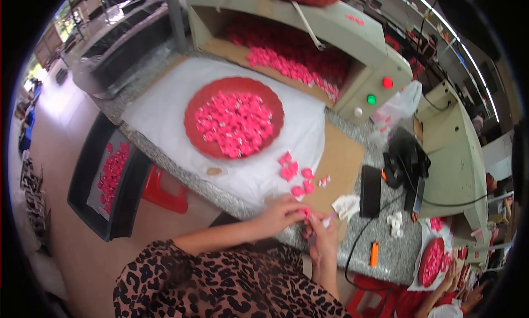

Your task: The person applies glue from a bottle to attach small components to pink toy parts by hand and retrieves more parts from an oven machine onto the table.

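Left hand [279,213] partly hides a small pink piece [305,212].

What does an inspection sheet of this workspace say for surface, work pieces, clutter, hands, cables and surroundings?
Surface: speckled grey countertop, partly covered by white sheet and brown cardboard.
Work pieces: scalloped red plate heaped with small pink pieces; several loose nearby.
Clutter: crumpled white tissue, black box, orange tool, exact kind unclear.
Hands: left hand pinches a pink piece; right hand holds a slim pale item beside it.
Cables: black cable loops past the black box and over the edge.
Surroundings: pale machine containing more pink pieces; dark tray beside red stool.
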A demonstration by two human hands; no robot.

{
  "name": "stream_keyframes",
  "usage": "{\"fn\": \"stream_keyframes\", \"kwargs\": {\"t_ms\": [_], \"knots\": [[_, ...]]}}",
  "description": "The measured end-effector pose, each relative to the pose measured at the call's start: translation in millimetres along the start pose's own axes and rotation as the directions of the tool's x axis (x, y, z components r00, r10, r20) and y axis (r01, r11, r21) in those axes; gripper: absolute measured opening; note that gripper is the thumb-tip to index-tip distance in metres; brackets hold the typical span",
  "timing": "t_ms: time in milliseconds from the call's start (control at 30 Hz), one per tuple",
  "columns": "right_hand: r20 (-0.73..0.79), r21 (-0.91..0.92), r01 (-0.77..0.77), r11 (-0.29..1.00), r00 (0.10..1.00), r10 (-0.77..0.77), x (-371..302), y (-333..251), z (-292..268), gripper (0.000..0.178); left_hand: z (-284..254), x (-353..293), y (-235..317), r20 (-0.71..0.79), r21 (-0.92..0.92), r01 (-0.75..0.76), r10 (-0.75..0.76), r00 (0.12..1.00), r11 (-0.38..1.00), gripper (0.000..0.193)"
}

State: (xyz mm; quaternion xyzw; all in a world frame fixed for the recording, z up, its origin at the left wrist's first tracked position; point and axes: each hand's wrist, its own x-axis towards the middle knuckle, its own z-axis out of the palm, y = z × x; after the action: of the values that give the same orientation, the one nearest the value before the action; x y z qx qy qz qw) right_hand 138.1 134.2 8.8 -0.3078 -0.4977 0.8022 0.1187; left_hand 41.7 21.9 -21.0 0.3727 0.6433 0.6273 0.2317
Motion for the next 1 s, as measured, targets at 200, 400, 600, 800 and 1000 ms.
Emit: {"fn": "stream_keyframes", "kwargs": {"t_ms": [200, 400, 600, 800, 1000], "knots": [[0.063, 0.000, 0.062, 0.998, 0.996, -0.062, -2, 7, 1, 0.015, -3, 0, 12, 0.320, -0.430, 0.311, -0.179, 0.930, 0.847, 0.024], [0.050, -0.013, 0.019, 1.000, 0.999, -0.018, -2, 9, 6, 0.017, -3, 3, 11, 0.361, -0.475, 0.268, -0.092, 0.928, 0.839, 0.014], [0.079, 0.028, 0.023, 0.999, 0.997, -0.025, 0, 11, 4, 0.018, 3, 2, 10, 0.329, -0.483, 0.256, -0.098, 0.939, 0.837, 0.014], [0.075, 0.053, 0.017, 0.998, 0.997, -0.021, -4, 13, 5, 0.016, 3, -2, 15, 0.297, -0.495, 0.237, -0.093, 0.950, 0.836, 0.014], [0.060, 0.085, -0.004, 0.996, 0.998, -0.001, -4, 12, 4, 0.018, 5, -1, 17, 0.309, -0.531, 0.272, -0.116, 0.944, 0.803, 0.013]]}}
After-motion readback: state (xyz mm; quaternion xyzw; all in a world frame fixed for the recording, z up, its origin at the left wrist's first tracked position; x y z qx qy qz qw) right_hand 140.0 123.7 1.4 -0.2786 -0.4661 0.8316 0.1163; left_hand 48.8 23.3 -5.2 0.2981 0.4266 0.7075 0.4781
